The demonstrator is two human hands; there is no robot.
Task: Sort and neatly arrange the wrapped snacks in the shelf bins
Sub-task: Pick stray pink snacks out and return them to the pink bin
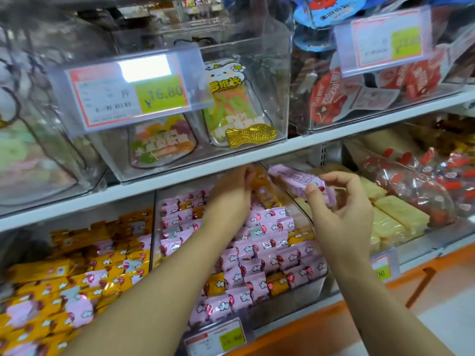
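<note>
- Two bare arms reach up from the bottom toward the low shelf.
- Very close to us, a small price tag (214,339) sticks on the front of the middle bin (290,301).
- That clear middle bin holds mostly pink snacks (257,250) in rows. A few orange snacks (276,282) are mixed in with them.
- Up over the right side of this bin is the right hand (341,209). Its grip pinches one held pink snack (295,178) between the thumb and the fingers, up in the air above the bin.
- At the back of the same bin, the left hand (231,188) sits just under the edge of the upper shelf (180,176). Its fingers curl beside an orange wrapper (263,187), but I cannot tell if the grip holds it.
- To the left of the middle bin lies an orange pile (77,253) of snacks, with some stray pink ones (79,310) on top.
- To the right lie pale yellow bars (401,214), side by side.
- Past those bars are clear bags of red sweets (421,186).
- On the upper shelf stands a clear top bin (280,73) with a big price tag (133,91) that says 16.80.
- Inside the top bin are candy bags (231,98) and a gold fish pack (250,134) at the front.
- Next to it on the right, another bin holds red packs (331,98).
</note>
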